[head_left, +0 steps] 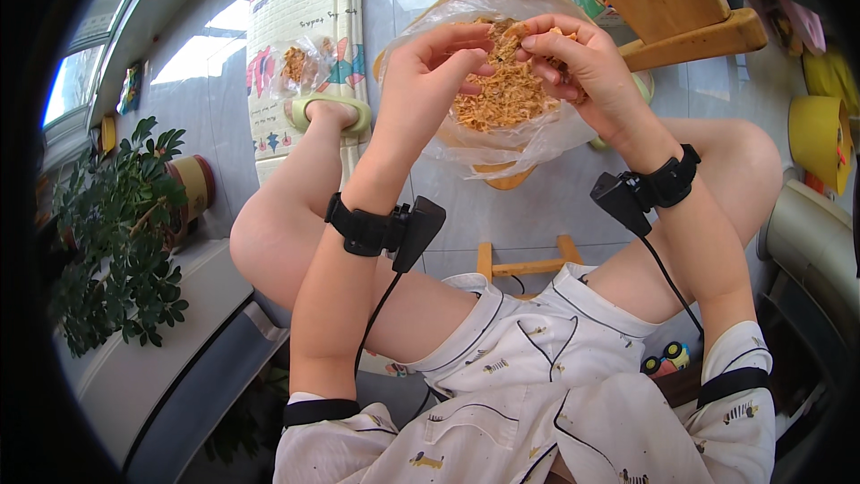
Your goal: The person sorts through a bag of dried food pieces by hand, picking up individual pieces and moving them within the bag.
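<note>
A heap of dried orange-brown shreds (506, 103) lies on a spread clear plastic bag (533, 145), which rests on a wooden stool or chair seat (512, 181) in front of me. Above the heap, my right hand (582, 67) pinches a small clump of the orange shreds (514, 32) between thumb and fingers. More bits show by its curled lower fingers. My left hand (430, 81) hovers at the heap's left side, its fingers apart and curved. I see nothing held in it. What exactly the shreds are, I cannot tell.
A patterned mat (305, 0) runs along the left, bearing a small clear bag of similar shreds (296, 64). A potted plant (134, 233) stands farther left. A wooden chair frame (690, 36) rises at the far right, near a yellow bin (817, 134).
</note>
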Tool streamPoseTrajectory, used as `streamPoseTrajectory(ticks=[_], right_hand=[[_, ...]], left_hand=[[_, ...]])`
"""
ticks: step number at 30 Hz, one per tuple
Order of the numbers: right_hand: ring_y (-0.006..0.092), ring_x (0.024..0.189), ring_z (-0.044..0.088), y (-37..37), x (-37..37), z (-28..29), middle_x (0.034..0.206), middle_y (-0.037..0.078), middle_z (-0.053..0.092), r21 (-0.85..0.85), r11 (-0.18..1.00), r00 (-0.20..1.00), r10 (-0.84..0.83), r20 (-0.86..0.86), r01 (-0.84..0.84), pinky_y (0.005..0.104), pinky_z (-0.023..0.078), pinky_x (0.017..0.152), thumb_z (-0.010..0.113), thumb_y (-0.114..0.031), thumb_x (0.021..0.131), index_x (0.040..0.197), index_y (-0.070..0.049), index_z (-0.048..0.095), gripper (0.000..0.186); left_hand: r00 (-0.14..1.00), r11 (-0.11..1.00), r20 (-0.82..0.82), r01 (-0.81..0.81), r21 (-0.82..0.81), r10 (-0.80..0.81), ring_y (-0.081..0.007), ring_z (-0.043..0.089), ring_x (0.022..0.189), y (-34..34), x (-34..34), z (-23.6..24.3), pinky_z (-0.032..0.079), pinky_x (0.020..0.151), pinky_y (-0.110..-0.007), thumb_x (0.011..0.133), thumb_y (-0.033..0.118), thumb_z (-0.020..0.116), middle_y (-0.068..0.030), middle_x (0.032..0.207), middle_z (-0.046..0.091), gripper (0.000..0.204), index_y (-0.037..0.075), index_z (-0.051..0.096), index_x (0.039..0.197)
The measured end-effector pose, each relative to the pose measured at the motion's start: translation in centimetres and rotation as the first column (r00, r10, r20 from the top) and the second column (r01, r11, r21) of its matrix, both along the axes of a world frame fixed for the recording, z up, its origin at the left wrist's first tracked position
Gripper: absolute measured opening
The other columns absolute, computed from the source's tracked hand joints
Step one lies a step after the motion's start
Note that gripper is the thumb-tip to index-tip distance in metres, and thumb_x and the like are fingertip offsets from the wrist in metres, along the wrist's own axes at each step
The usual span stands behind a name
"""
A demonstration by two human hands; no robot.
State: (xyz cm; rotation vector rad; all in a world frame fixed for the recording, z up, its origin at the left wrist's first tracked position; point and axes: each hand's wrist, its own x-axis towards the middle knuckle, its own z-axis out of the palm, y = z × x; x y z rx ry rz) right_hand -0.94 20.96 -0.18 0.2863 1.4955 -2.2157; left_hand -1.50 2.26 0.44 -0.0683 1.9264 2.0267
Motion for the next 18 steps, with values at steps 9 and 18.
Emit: streamPoseTrajectory(ticks=[9,18], right_hand=[[0.0004,0.055,0.046,-0.3,-0.1,0.4,0.071,-0.002,0.059,0.066,0.997,0.999,0.032,0.014,-0.033,0.0144,0.03,0.042,0.065,-0.016,0.083,0.094,-0.005,0.065,0.015],[0.0005,0.052,0.045,0.0,0.2,0.2,0.066,-0.003,0.057,0.142,0.989,0.999,0.04,-0.003,-0.039,0.0149,0.03,0.043,0.066,-0.019,0.083,0.088,-0.005,0.067,0.015]], left_hand=[[0.955,0.966,-0.296,-0.069,-0.249,-0.008,-0.0108,0.065,0.073,-0.4,0.0,-0.6,0.051,0.064,-0.022,0.076,0.005,0.067,-0.0054,0.08,0.067,0.014,0.0,0.067,0.089],[0.95,0.968,-0.312,-0.074,-0.239,-0.005,-0.0104,0.064,0.07,0.0,0.1,-0.3,0.052,0.064,-0.022,0.076,0.004,0.068,-0.0058,0.078,0.067,0.012,-0.001,0.067,0.088]])
